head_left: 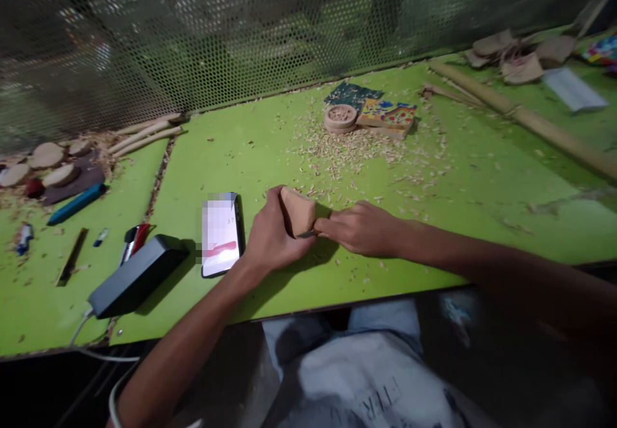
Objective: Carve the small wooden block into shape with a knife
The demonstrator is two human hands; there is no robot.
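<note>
My left hand [270, 236] is wrapped round a pale piece of carved wood [299, 211], its angled faces showing above the palm. Close beside it, my right hand [361, 227] is closed on a small carving tool [312, 232]. A thin bit of that tool shows at the wood's lower right edge, and the fingers hide its handle. Both hands are just above the green table [270, 158]. A phone [234, 222] with a lit screen lies to the left of my left hand.
Wood shavings [337, 158] surround a round wooden bowl [340, 118] and a painted block [388, 114]. On the left are a black box [139, 277] with a white cable, a blue tool [77, 203] and wood slices [47, 155]. A bamboo pole [525, 119] lies right; mesh [270, 42] rises behind.
</note>
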